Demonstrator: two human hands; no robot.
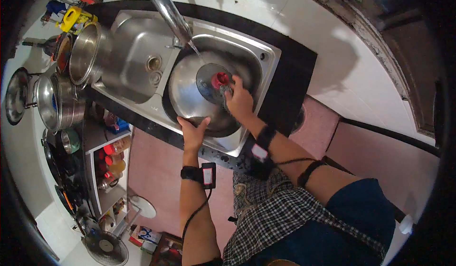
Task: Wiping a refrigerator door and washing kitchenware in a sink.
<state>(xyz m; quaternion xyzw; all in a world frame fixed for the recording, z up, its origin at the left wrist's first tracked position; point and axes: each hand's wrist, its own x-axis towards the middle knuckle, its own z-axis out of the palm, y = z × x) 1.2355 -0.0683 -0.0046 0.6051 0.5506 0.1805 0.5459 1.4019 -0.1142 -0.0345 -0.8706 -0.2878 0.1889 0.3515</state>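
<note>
A domed metal pan lid (185, 84) with a dark round centre and a red knob (220, 80) lies in the right basin of a double stainless-steel sink (272, 70). My left hand (193, 132) grips the lid's near rim, thumb and fingers spread along the edge. In my right hand (241, 100) is a grey scouring pad (224, 89), likely steel wool, pressed against the lid beside the knob. Water runs from a chrome faucet (169, 15) onto the lid's upper part. What lies beneath the lid is mostly hidden.
Left of the sink, a large steel pot (85, 54) and a yellow jug (73, 20) stand on the black countertop (292, 55). More metal pots (53, 102) are farther left. Shelves below hold red-lidded jars (117, 145). A fan (105, 246) is at lower left.
</note>
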